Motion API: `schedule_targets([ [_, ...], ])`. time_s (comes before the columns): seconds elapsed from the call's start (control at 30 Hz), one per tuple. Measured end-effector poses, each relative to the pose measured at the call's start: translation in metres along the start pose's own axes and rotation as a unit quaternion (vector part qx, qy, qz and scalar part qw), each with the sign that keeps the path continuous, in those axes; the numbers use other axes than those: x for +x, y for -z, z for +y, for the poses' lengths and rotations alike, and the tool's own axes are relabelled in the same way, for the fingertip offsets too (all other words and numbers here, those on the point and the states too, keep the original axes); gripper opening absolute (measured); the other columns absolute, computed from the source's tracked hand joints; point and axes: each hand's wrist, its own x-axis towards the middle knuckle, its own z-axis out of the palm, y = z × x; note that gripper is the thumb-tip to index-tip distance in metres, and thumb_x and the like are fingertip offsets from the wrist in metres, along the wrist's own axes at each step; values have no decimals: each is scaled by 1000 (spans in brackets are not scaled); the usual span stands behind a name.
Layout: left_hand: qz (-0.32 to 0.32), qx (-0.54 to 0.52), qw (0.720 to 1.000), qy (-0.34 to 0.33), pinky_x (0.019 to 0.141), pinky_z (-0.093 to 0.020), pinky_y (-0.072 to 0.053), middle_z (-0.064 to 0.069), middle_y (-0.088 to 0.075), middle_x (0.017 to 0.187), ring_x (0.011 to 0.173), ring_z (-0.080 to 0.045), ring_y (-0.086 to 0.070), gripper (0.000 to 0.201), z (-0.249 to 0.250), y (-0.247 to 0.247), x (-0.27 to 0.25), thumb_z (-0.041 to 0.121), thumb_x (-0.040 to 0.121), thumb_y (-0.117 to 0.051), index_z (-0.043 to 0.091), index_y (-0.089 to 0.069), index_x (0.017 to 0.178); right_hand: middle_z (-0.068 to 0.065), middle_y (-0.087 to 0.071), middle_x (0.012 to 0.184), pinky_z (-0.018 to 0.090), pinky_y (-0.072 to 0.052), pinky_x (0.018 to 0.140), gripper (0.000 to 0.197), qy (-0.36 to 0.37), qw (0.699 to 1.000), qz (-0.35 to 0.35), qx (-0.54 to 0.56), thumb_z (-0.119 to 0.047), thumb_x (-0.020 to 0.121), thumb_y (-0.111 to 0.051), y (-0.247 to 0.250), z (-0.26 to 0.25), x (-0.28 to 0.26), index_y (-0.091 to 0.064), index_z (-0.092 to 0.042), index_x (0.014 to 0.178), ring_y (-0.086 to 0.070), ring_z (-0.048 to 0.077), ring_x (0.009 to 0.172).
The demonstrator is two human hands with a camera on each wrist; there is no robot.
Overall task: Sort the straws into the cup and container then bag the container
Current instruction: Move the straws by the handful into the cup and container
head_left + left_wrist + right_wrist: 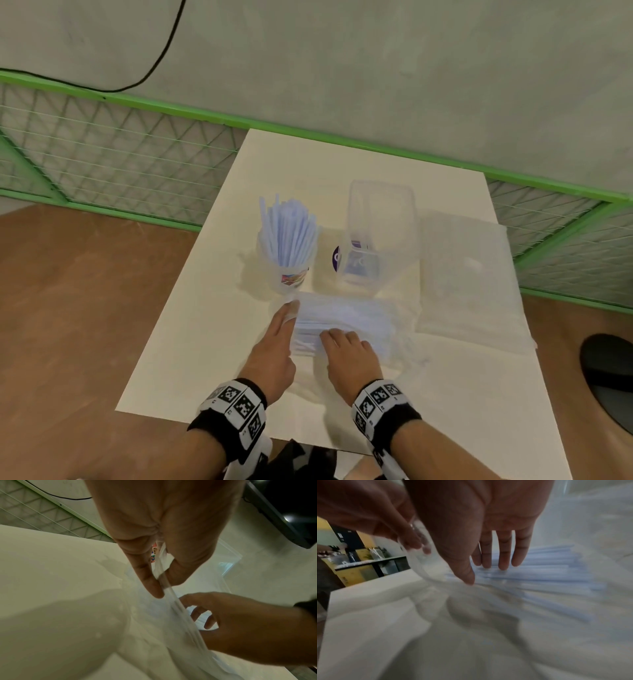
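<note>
Left hand (274,346): reaches to the left end of the pile; in the left wrist view the thumb and forefinger (150,584) pinch a thin clear film or wrapper that runs down from between them. Whether that film is a straw wrapper or part of a bag cannot be told.
Right hand (349,353): lies palm down on the near edge of the pile, its fingers (503,555) straight and relaxed, tips touching the straws, gripping nothing.
Pile (342,322): loose pale blue straws lying flat, side by side, on the table near the person, just in front of the cup and container.
Cup (289,270): clear, with a coloured label, upright left of the container; a bundle of straws (291,233) stands in it, their ends well above the rim.
Container (376,236): clear plastic box, upright, right of the cup and apart from it; a purple label shows at its lower left.
Bag (469,274): clear, flat on the table, right of the container.
Table (191,342): white top, standing against a green mesh fence (120,154).
Wristbands (236,407): black, with square markers, one on each wrist.
</note>
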Motion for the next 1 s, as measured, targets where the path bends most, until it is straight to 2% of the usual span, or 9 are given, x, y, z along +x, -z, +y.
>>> schedule_targets([
  [0.07, 4, -3, 1000, 6, 100, -27, -46, 25, 1, 158, 124, -20, -50, 97, 3, 1, -1, -14, 76, -45, 34, -10, 153, 6, -50, 141, 45, -45, 95, 52, -3, 1000, -11, -16, -10, 88, -59, -7, 1, 2, -47, -14, 138, -51, 32, 123],
  [0.13, 6, -5, 1000, 5, 98, -26, -46, 24, 1, 158, 122, -21, -51, 97, 4, 1, -2, -13, 77, -46, 34, -9, 153, 5, -66, 119, 42, -54, 77, 45, -14, 999, -18, -28, -14, 70, -77, -6, 1, 3, -65, -16, 114, -65, 28, 103],
  [0.17, 6, -4, 1000, 6, 97, -27, -47, 24, 2, 158, 121, -21, -51, 97, 4, 0, -3, -13, 77, -46, 35, -8, 153, 4, -68, 114, 41, -54, 74, 42, -17, 999, -16, -36, -15, 67, -79, -5, 1, 4, -68, -16, 107, -66, 27, 98],
  [0.27, 7, 2, 1000, 10, 95, -26, -47, 24, 3, 158, 121, -22, -52, 98, 2, -1, -3, -12, 78, -47, 36, -6, 153, 9, -54, 135, 45, -43, 96, 33, -12, 998, -41, -43, -9, 92, -52, -3, 1, 8, -57, -12, 124, -51, 32, 123],
  [0.33, 7, 2, 1000, 10, 96, -26, -47, 24, 3, 158, 122, -23, -52, 98, 2, -1, -3, -13, 78, -46, 36, -6, 153, 11, -51, 139, 45, -38, 102, 34, -7, 998, -42, -56, -9, 96, -43, -3, 2, 11, -55, -11, 127, -46, 31, 128],
  [0.5, 5, 2, 1000, 8, 100, -30, -46, 22, 2, 159, 124, -22, -50, 98, 2, 0, -4, -13, 78, -46, 36, -6, 153, 11, -57, 131, 44, -39, 102, 34, -25, 995, -74, -65, -15, 92, -50, -1, -1, 15, -55, -11, 125, -50, 31, 124],
  [0.7, 6, 4, 1000, -1, 101, -28, -46, 23, 3, 159, 129, -16, -46, 98, -2, 0, -4, -11, 77, -46, 36, -5, 153, 8, -61, 124, 44, -37, 103, 37, -18, 992, -100, -69, -34, 91, -57, 1, -4, 18, -56, -16, 123, -53, 30, 119],
  [0.9, 7, 6, 1000, -8, 104, -28, -43, 21, 3, 159, 136, -12, -39, 97, -3, -2, -4, -11, 77, -46, 33, -6, 154, 7, -59, 127, 44, -36, 101, 38, 2, 996, -72, -55, -30, 93, -51, 0, -7, 11, -54, -16, 128, -52, 29, 120],
  [1.0, 7, 8, 1000, -4, 104, -28, -43, 23, 4, 159, 133, -14, -43, 97, -3, -1, -3, -11, 77, -46, 34, -6, 153, 6, -58, 129, 42, -41, 98, 39, -4, 999, -35, -24, -27, 92, -49, 5, -5, 9, -51, -15, 129, -53, 28, 120],
])
